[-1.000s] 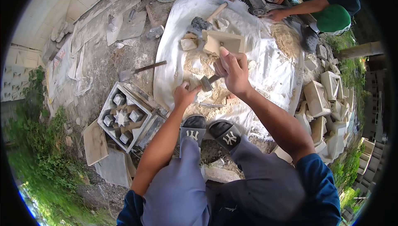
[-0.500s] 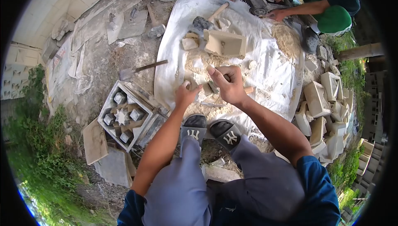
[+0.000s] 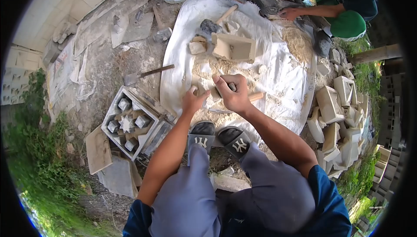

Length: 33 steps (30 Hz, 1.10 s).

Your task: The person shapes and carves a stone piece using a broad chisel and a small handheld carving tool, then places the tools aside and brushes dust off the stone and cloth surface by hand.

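Note:
My left hand (image 3: 194, 101) is closed, thumb and fingers at the edge of a pale, broken concrete-like piece (image 3: 204, 86) on the dusty white sheet (image 3: 178, 54). Just to its right, my right hand (image 3: 235, 94) is curled into a fist over the same piece. A small grey lump (image 3: 232, 86) shows between its fingers; its kind is unclear. From behind the right hand a wooden handle (image 3: 256, 96) sticks out; its other end is hidden. Beyond both hands sits a pale hollow block (image 3: 234, 48) with a broken rim.
A hammer (image 3: 215, 23) with a wooden handle and a pale chunk (image 3: 198, 46) lie farther up the sheet. At left are a trowel-like tool (image 3: 147, 74) and a hexagonal mould (image 3: 130, 122). Broken blocks (image 3: 334, 124) pile up at right. A co-worker (image 3: 339, 11) handles a mould at top right.
My right hand has come down and slightly left, closer to my left hand and the pale piece. My left hand stays at nearly the same place.

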Motion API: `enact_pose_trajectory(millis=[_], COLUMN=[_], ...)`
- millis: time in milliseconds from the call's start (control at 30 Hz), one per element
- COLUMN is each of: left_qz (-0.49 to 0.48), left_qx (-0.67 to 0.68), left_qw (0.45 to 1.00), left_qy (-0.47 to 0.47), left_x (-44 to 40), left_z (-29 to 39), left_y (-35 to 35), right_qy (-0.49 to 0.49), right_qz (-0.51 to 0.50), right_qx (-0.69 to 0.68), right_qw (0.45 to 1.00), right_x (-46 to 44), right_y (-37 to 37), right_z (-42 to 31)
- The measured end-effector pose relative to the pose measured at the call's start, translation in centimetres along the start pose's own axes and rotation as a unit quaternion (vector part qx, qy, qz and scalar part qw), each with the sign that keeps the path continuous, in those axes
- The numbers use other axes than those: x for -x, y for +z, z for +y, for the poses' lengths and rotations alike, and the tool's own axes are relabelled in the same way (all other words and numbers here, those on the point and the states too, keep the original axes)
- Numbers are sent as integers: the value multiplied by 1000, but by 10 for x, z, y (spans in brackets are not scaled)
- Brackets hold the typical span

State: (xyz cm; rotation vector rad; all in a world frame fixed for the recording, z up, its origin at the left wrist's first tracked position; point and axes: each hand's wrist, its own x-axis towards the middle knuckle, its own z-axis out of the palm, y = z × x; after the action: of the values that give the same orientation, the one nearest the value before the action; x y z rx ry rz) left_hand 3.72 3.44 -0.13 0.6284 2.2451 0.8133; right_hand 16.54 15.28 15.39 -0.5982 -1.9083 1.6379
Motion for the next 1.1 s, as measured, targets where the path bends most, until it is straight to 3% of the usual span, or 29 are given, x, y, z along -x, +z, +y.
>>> enact_pose_trajectory(millis=[33,167,300,367,433,567,733,800,900,967,1100], left_qz=[4,15,24,6,17,4,-1,-12,-8,1,-7], left_qx=[1,4,2,12,7,9,9,16,25,-2,-8], left_qw=[1000,1000,1000,1000,1000,1000,1000,999,999,1000,1000], left_qy=[-4,-12,-6,-10,-5,-7,-24,-27,-29,-11,-18], left_x=[1,-5,-4,-6,-2,-2,1,-4,-9,-5,3], left_z=[0,-3,-3,-7,-6,-2,-4,-2,-14,-6,0], left_y=[1,6,5,7,6,5,6,5,13,9,6], right_qy=[-4,29,-3,-16,-29,9,-3,-48,-38,-35,2], right_qz=[-19,57,49,35,82,67,116,104,147,181,181], right_qx=[2,-100,-148,-168,-17,-178,-200,-199,-192,-89,-149], right_qw=[1000,993,988,985,996,982,973,973,970,979,972], right_x=[-3,-20,-19,-14,-8,-14,-21,-21,-23,-19,-23], right_y=[-1,-19,-35,-28,-10,-8,-33,-41,-27,-2,-10], right_z=[-2,-42,-78,-52,15,8,-74,-88,-58,29,10])
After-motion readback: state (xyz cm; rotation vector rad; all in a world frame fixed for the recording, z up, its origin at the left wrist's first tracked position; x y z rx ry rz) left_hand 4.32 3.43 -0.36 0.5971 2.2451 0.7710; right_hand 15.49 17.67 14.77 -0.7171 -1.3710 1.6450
